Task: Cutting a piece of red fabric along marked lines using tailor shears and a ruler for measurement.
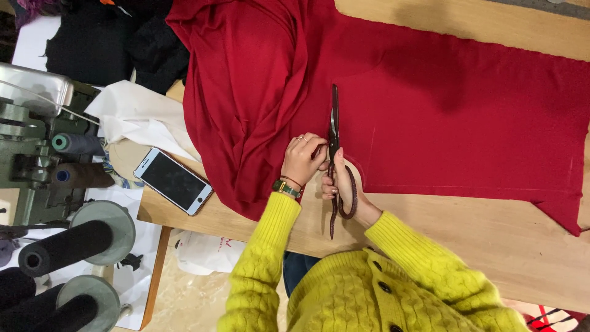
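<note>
The right hand [342, 184] grips scissors [335, 141], blades on the red cloth [442, 104]; the left hand [302, 158] pinches the cloth beside them on the worktop [491, 233].

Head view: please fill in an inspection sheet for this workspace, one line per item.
Surface: wooden table, mostly covered by cloth.
Job's things: red fabric spread flat, bunched in folds at its left end; large scissors with blades lying on the fabric.
Clutter: smartphone with dark screen at the table edge; white cloth; black cloth.
Grippers: left hand pinches the fabric beside the blades; right hand grips the scissor handles.
Cables: nothing seen.
Surroundings: green sewing machine with thread spools on the left; dark thread cones below it; white bag on the floor.
</note>
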